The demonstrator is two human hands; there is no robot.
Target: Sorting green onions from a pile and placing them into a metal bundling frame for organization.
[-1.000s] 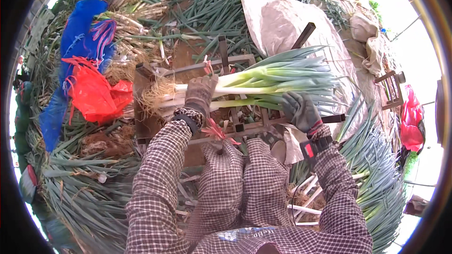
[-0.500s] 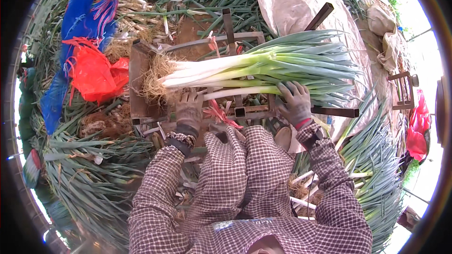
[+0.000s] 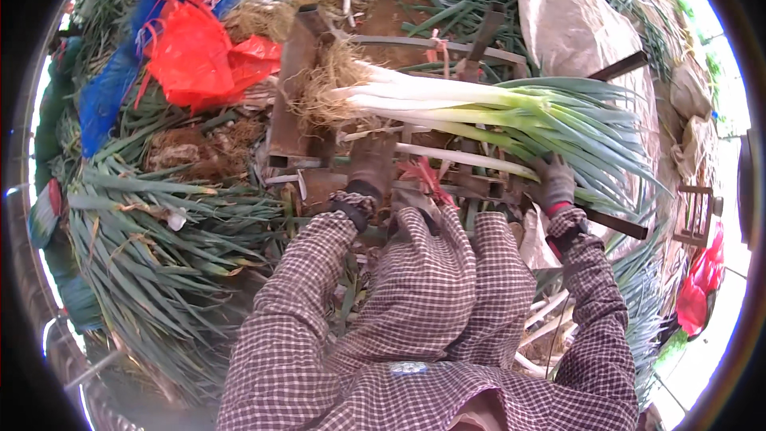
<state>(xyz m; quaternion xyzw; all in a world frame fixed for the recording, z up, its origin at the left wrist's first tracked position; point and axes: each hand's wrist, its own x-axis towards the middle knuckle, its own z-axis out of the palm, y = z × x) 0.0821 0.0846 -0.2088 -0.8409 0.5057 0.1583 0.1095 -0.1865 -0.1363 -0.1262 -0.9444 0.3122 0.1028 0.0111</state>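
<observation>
Leek bundle point(image 3: 447, 98) is laid across the metal frame point(image 3: 286, 124), roots point(image 3: 329, 84) at the end plate on the left, leaves point(image 3: 586, 124) fanned out past the right side. No tie is seen around it; red strips are hung on the rails, one near point(image 3: 428, 182), one far point(image 3: 436, 46). One loose stalk point(image 3: 467, 160) is set apart from the others along the near side, its white shank with a gap above it. Left hand point(image 3: 373, 153), gloved, is placed just below the root end; its fingers are blurred, so how far it is opened, and whether anything is held, can't be told. Right hand point(image 3: 556, 178) is rested at the near edge of the leaves, fingers loosely bent and partly open (thumb not made out, so a pinch on a leaf can't be ruled out). Step in hand, judged from this: stalks being squared up on the frame, ahead of any tying. For the next move, the loose stalk needs to be pressed in against the rest, root ends kept level, leaves gathered without being creased, and both strips left free to be reached.
</observation>
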